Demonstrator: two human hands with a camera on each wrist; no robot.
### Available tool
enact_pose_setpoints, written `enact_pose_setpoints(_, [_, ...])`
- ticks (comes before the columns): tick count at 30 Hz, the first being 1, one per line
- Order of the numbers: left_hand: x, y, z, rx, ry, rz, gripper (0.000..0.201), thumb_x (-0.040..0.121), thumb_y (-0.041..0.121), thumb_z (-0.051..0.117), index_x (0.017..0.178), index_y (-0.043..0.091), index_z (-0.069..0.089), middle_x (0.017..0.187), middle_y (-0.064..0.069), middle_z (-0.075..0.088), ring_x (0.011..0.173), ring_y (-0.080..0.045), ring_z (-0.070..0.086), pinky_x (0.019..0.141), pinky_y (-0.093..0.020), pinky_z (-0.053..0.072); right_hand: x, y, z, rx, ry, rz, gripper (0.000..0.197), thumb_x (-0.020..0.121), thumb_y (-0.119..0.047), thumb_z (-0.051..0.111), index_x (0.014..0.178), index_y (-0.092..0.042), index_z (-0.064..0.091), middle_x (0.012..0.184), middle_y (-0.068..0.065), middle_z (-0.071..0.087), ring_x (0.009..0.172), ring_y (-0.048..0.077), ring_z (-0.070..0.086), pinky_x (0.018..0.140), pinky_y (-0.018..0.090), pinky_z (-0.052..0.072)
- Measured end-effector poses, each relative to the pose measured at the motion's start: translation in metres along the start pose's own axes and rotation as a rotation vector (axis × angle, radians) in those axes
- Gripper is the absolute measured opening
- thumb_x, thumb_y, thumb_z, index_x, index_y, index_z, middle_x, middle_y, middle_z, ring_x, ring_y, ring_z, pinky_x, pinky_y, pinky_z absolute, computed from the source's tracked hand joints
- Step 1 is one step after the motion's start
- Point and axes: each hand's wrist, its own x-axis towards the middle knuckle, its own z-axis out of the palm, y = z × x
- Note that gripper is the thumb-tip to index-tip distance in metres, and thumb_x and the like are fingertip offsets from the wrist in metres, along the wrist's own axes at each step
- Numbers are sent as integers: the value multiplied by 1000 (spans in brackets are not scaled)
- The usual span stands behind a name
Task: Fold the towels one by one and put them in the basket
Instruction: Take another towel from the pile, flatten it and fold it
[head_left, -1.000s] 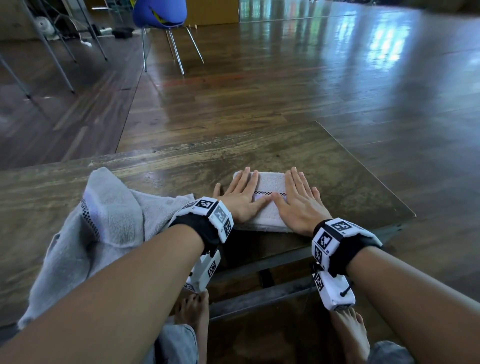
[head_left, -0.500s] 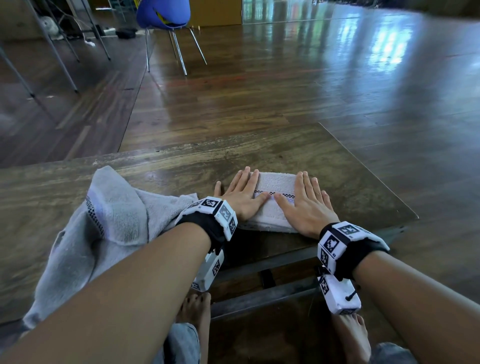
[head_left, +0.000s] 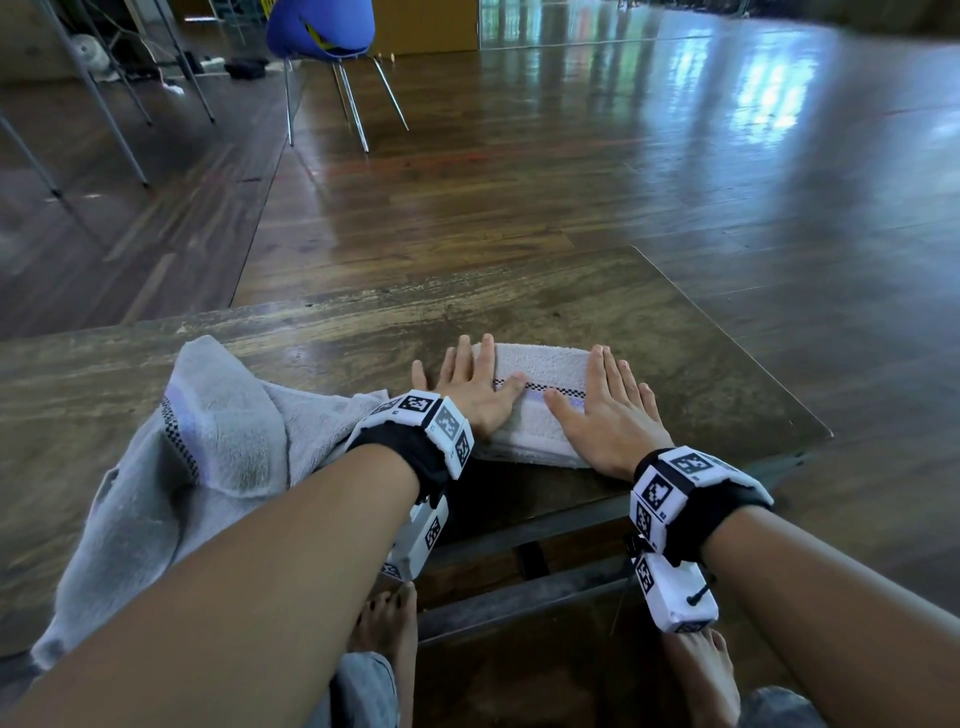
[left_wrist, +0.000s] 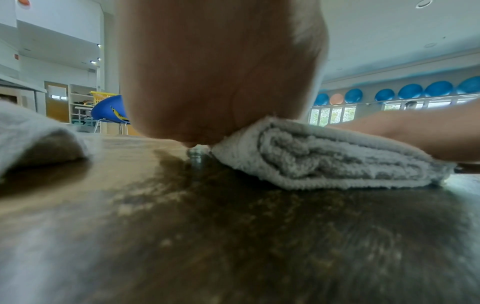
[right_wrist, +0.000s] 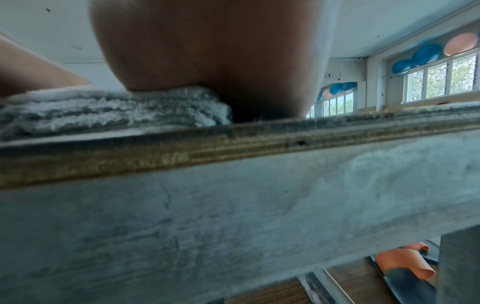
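Note:
A small folded white towel (head_left: 540, 395) with a black checked stripe lies near the front edge of the wooden table (head_left: 675, 332). My left hand (head_left: 470, 384) lies flat on its left end, fingers straight. My right hand (head_left: 610, 410) presses flat on its right end. In the left wrist view the folded towel (left_wrist: 324, 160) shows its stacked layers under my palm. The right wrist view shows the towel (right_wrist: 109, 111) at the table's edge beneath my hand. A crumpled grey towel (head_left: 171, 467) lies to the left under my left forearm. No basket shows on the table.
A blue chair (head_left: 322, 31) with metal legs stands on the wooden floor beyond the table. More metal chair legs (head_left: 93, 88) stand at the far left. My bare feet (head_left: 387, 623) are under the table beside its metal rail (head_left: 519, 597).
Both hands have slid apart along the folded towel, the left toward its left end and the right toward its right end, uncovering the middle stripe.

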Motion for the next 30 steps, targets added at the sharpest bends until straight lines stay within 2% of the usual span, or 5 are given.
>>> enact_pose_setpoints(5, [-5,3,-5,34,165,-122,94,90,76,13,156,9,17,165,-10,7,152,-26,5,119,-53,-6,-1,-1,-1,-6,8,6,89,96,-67,23,159,-15,-13,168,-1,-14,154,15,-14,124,41,-7])
enact_pose_setpoints(10, [-6,10,-15,1,346,-79,59,90,63,42,108,12,64,135,-14,53,126,-35,47,111,-51,24,-1,-2,-1,-3,13,-2,88,97,-66,23,159,-15,-12,168,0,-12,154,16,-13,124,42,-7])
enact_pose_setpoints(15, [-14,21,-21,-262,441,37,43,83,44,60,57,15,41,75,-3,58,73,-25,56,77,-40,45,-4,-3,-2,2,36,-25,87,98,-65,25,159,-13,-8,169,3,-7,155,20,-10,125,44,-4])
enact_pose_setpoints(20, [-24,36,-30,-578,396,178,24,84,26,59,67,14,47,59,2,51,49,-17,46,48,-28,40,-4,-2,-16,225,11,-1,84,100,-63,24,160,-10,-1,168,11,5,155,26,3,125,47,5])
enact_pose_setpoints(30, [-45,50,-43,-1068,353,259,26,86,22,69,110,13,64,102,-6,72,93,-24,70,88,-47,57,-4,-6,-57,848,124,132,83,96,-70,30,156,-16,9,149,20,44,132,34,50,110,53,40])
